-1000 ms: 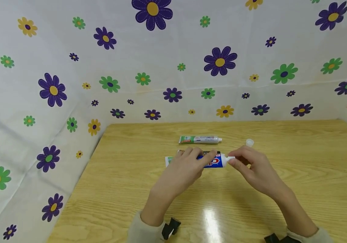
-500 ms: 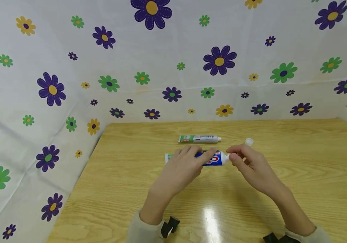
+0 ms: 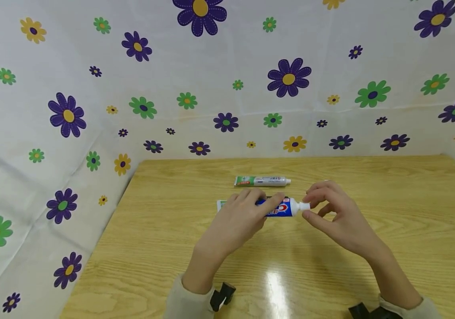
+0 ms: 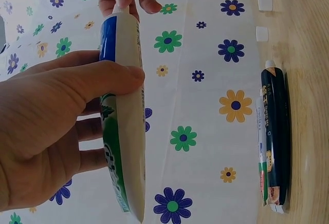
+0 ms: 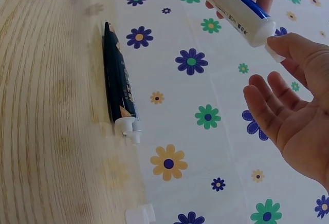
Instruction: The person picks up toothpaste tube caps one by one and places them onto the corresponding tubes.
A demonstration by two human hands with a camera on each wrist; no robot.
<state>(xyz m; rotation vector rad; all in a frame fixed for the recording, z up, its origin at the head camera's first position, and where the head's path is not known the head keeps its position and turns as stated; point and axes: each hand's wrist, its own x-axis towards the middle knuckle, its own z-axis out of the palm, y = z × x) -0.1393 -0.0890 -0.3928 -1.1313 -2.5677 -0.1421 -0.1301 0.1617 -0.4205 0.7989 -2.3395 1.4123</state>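
Observation:
My left hand [image 3: 231, 226] grips a toothpaste tube [image 3: 284, 208] in blue, white and green, holding it above the table. In the left wrist view its thumb lies across the tube's white side, the other fingers behind. At the tube's right end sits a white cap [image 3: 303, 206]. The right hand [image 3: 341, 217] has its thumb and index finger at this cap; in the right wrist view the thumb [image 5: 288, 44] presses on it while the other fingers are spread apart. The index fingertip's contact is partly hidden behind the cap.
A silver and green toothpaste tube [image 3: 263, 181] lies on the wooden table [image 3: 163, 208]. Beside it lies a black tube [image 4: 276, 131], mostly hidden by the left hand in the head view. Two loose white caps [image 4: 264, 2] stand beyond the tubes' nozzles. A flowered cloth [image 3: 195, 88] hangs behind.
The right hand's fingers have parted around the cap, uncovering it, and the hand has shifted slightly right, hiding the loose cap behind it. The left hand keeps its hold.

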